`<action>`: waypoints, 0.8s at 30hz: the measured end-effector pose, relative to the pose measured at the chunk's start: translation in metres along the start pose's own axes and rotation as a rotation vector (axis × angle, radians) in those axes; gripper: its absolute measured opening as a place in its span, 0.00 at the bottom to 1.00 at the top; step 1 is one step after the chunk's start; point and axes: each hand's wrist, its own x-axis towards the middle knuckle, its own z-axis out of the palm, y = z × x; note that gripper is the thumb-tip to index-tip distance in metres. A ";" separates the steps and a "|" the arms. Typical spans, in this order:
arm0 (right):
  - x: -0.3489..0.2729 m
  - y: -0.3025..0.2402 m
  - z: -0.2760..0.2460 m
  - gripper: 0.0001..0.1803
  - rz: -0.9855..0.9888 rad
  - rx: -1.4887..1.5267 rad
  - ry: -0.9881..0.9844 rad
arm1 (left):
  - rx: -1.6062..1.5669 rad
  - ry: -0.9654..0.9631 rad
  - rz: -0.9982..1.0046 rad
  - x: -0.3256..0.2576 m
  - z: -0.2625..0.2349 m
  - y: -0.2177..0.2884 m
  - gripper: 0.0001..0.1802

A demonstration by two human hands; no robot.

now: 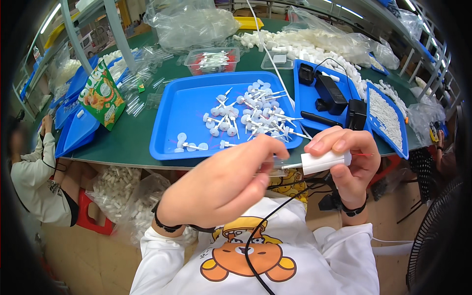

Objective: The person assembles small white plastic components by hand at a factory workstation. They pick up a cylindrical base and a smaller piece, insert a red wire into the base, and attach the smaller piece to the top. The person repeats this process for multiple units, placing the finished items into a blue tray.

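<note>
The right hand (pixel 363 168) is gripping a white cylinder (pixel 319 163) in curled fingers near the blue plastic tray (pixel 184 108), while the left hand (pixel 221 184) is curling beside a thin white stem (pixel 293 166), its hold unclear.

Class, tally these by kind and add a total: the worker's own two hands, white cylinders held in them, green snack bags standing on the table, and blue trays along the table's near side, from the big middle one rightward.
Hands: 2 (left hand, right hand)
White cylinder: 1
Green snack bag: 1
Blue trays: 3 (big middle tray, tray of black devices, tray of white sticks)
Total: 7
</note>
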 end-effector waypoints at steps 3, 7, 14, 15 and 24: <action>0.001 -0.002 -0.002 0.13 -0.012 -0.039 -0.047 | 0.089 0.064 0.105 0.008 0.011 0.001 0.20; 0.001 0.000 0.000 0.15 0.023 -0.053 -0.070 | 0.130 0.136 0.133 0.012 0.019 -0.003 0.22; 0.003 -0.003 0.005 0.15 0.005 -0.432 -0.079 | 0.392 0.260 0.142 0.015 0.029 -0.011 0.14; 0.002 -0.002 0.006 0.15 0.018 -0.424 -0.053 | 0.423 0.262 0.144 0.016 0.030 -0.012 0.14; -0.006 -0.002 0.014 0.14 0.171 -0.325 0.083 | 0.436 0.300 0.174 0.026 0.038 -0.026 0.16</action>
